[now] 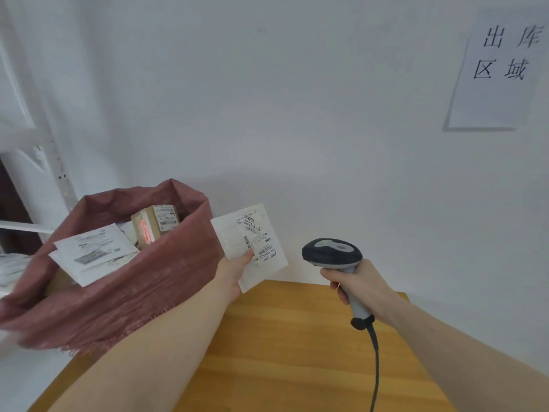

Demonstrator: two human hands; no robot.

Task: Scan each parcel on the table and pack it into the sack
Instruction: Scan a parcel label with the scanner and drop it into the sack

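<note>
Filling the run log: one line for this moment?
left hand: holds envelope | right hand: grips scanner | sack: parcels inside

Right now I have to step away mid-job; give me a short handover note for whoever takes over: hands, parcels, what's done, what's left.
Left hand pinches a flat white parcel by its lower edge, label facing up, held beside the sack.
Right hand grips the corded scanner, its head beside that parcel.
Red sack stands open at the left of the wooden table; a white envelope and a cardboard box already lie inside.
Left to do: whether the held parcel is scanned cannot be told; confirm, then drop it in the sack. No other parcel shows on the visible tabletop.
</note>
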